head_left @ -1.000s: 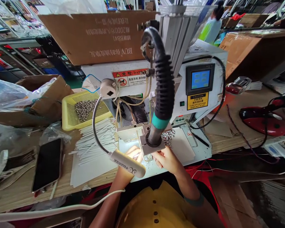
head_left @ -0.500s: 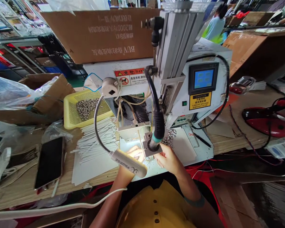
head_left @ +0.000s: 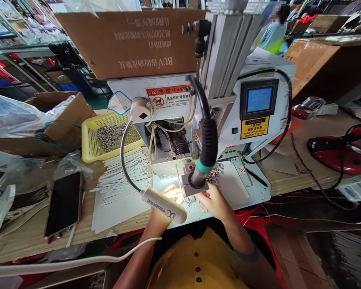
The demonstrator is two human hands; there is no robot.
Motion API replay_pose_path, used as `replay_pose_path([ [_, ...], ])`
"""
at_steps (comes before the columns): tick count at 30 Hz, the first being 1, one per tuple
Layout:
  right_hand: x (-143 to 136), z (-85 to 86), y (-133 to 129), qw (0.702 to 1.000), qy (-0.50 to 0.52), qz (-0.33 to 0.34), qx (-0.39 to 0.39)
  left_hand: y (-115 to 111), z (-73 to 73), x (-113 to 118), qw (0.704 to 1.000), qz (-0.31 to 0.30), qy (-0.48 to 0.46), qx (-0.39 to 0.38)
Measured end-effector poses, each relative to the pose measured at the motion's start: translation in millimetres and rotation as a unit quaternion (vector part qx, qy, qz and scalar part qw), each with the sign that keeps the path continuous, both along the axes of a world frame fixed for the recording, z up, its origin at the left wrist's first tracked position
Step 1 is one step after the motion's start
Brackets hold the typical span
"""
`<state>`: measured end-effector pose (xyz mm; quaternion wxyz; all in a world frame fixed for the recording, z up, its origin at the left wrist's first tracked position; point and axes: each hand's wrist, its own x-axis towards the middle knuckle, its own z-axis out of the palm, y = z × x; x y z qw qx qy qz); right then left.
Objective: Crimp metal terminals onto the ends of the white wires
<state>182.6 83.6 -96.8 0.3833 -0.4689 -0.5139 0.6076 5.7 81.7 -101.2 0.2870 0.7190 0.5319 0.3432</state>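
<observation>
Both hands are at the white base plate (head_left: 195, 214) of a soldering machine, beneath its soldering head (head_left: 195, 180). My left hand (head_left: 172, 193) has its fingers bent together, partly covered by the lamp head (head_left: 165, 206). My right hand (head_left: 213, 200) is closed with thumb and fingertips pinched, right beside the head. What the fingers hold is too small and too covered to make out. A pile of small metal parts (head_left: 215, 174) lies on the plate just beyond my right hand. White wire strips (head_left: 123, 172) are heaped on paper to the left.
A yellow basket (head_left: 88, 140) with more small metal parts stands at the back left. A phone (head_left: 63, 204) lies on the left of the bench. The machine carries a lit screen (head_left: 259, 99) and a cardboard box (head_left: 132, 44). A red lamp base (head_left: 333, 154) stands right.
The soldering head with its black hose has risen away from the plate and appears larger and slightly further right. My hands have stayed in nearly the same place.
</observation>
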Motion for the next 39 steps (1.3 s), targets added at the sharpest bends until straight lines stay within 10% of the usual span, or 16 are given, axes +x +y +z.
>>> replay_pose_path([
  [5, -2.0, 9.3, -11.5, 0.990, -0.110, -0.010, 0.086, -2.9, 9.0, -0.4, 0.998, -0.052, 0.045, -0.004],
  [10, 28.8, 17.0, -15.0, 0.911, -0.334, -0.070, 0.230, -20.6, 20.2, -48.6, 0.993, 0.006, 0.105, 0.050],
  [14, 68.2, -4.7, 10.0, 0.820, -0.441, -0.225, 0.286, -33.5, 18.4, -100.3, 0.973, 0.132, 0.161, 0.104],
  [23, 70.6, -34.1, 20.3, 0.748, -0.497, -0.196, 0.393, -37.7, 4.2, -114.8, 0.966, 0.122, 0.218, 0.064],
  [30, 67.6, -29.4, 12.4, 0.764, -0.452, -0.302, 0.348, 2.8, 1.6, -101.9, 0.951, 0.136, 0.256, 0.110],
  [39, 72.4, -31.1, 0.3, 0.863, -0.279, -0.329, 0.263, 6.3, 12.0, -117.9, 0.966, 0.078, 0.226, 0.103],
])
